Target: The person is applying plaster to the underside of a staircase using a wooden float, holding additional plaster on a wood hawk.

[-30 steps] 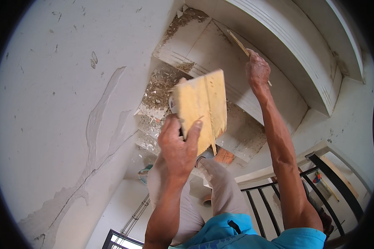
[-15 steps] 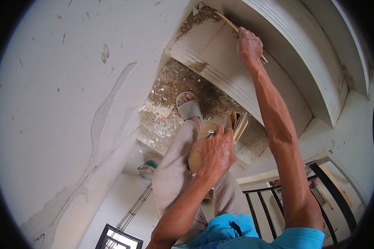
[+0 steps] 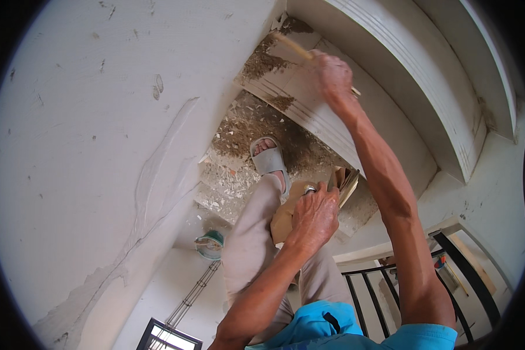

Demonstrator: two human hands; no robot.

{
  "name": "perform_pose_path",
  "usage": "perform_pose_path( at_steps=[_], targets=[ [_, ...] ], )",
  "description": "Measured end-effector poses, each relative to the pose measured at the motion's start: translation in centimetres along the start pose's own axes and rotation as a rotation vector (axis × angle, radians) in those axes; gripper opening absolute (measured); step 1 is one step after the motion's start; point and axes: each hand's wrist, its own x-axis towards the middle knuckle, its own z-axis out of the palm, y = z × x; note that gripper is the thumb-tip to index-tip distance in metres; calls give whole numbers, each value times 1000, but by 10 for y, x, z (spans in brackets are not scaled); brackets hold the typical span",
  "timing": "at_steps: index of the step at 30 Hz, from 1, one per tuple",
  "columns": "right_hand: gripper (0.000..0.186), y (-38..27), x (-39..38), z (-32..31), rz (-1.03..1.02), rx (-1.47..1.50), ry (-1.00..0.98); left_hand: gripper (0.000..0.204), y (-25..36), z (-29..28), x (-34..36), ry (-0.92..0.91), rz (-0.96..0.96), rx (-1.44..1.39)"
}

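Wooden stick sits gripped in your right hand over the stair; your left hand grips the board before the stair. Drag low through the stair's dirt.

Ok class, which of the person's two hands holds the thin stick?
The right hand: it grips the thin stick over a step, while the left hand, lower in view, holds a broad tan piece.

A head-worn fisheye looks down over stairs.
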Motion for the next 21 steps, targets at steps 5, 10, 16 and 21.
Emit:
perform_pose_path(
  at_steps=[5,10,16,21],
  targets=[
    [28,27,32,-10,90,-86,126,15,3,-3,3,-42,-5,-6],
    [34,19,65,14,150,-112,37,13,2,-6,2,-37,7,-19],
    [35,22,64,14,-66,-120,-7,14,-1,-9,0,-53,-13,-31],
    [31,20,55,-7,-72,-115,23,18,-1,-10,0,-59,-19,-34]
  ],
)
